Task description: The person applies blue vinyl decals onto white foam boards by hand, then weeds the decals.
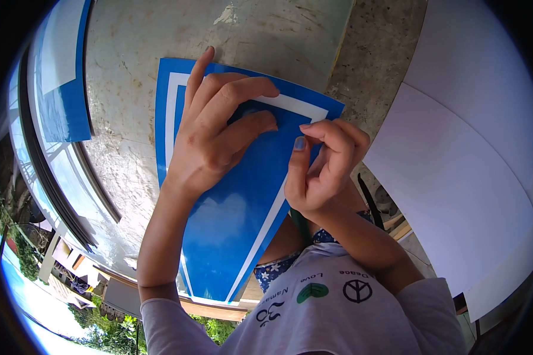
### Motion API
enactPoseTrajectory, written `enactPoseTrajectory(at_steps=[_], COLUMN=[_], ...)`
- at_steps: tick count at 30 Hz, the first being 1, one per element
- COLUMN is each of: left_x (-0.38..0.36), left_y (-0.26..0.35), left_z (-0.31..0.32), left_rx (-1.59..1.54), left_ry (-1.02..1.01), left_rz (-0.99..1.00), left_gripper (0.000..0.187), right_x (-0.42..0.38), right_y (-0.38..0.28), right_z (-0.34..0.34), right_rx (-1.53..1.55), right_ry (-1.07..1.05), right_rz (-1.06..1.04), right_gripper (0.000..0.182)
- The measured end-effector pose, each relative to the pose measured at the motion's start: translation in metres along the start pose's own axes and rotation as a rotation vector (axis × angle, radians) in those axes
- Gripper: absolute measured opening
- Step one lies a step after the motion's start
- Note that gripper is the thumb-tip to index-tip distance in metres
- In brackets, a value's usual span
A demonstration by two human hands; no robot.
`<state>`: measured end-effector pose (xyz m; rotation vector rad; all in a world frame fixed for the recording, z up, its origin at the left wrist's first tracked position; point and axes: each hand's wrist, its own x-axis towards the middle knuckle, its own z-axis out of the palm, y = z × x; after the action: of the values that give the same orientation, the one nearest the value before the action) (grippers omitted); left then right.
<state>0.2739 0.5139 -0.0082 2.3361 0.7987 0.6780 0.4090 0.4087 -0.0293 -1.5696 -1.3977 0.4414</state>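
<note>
A glossy blue sheet [237, 225] with a white stripe [305, 108] inset along its edges lies in front of me, narrowing toward my body. My left hand [219, 121] is over its upper left part, fingers bent, thumb and index finger apart with nothing between them. Its little finger points up past the sheet's far edge. Close to the sheet's right corner, my right hand [328, 163] has thumb and index fingertip brought together and the other fingers curled. Whatever may be in that pinch is too small to make out.
Beneath the sheet is a worn grey tabletop [124, 77]. Large white sheets [456, 148] spread along the right. At the left lie another blue and white piece [71, 109] and a reflective panel with dark strips [38, 160]. Greenery shows at the lower left.
</note>
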Motion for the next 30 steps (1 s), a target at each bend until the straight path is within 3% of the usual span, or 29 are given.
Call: enactPoseTrajectory(at_steps=[5, 15, 17, 30], left_x=[-0.004, -0.007, -0.005, -0.009], left_y=[0.004, 0.0, 0.001, -0.003], left_z=[0.009, 0.007, 0.004, 0.013], left_rx=[0.234, 0.032, 0.047, 0.113], left_ry=[0.086, 0.104, 0.058, 0.116], left_rz=[0.071, -0.011, 0.024, 0.12], left_gripper=[0.011, 0.01, 0.017, 0.014], right_x=[-0.001, -0.001, -0.002, -0.002], right_y=[0.005, 0.005, 0.007, 0.005], right_z=[0.003, 0.004, 0.005, 0.005], right_rx=[-0.007, 0.051, 0.037, 0.021], right_ry=[0.039, 0.065, 0.069, 0.065], right_rz=[-0.035, -0.036, -0.044, -0.035], right_gripper=[0.028, 0.029, 0.03, 0.03])
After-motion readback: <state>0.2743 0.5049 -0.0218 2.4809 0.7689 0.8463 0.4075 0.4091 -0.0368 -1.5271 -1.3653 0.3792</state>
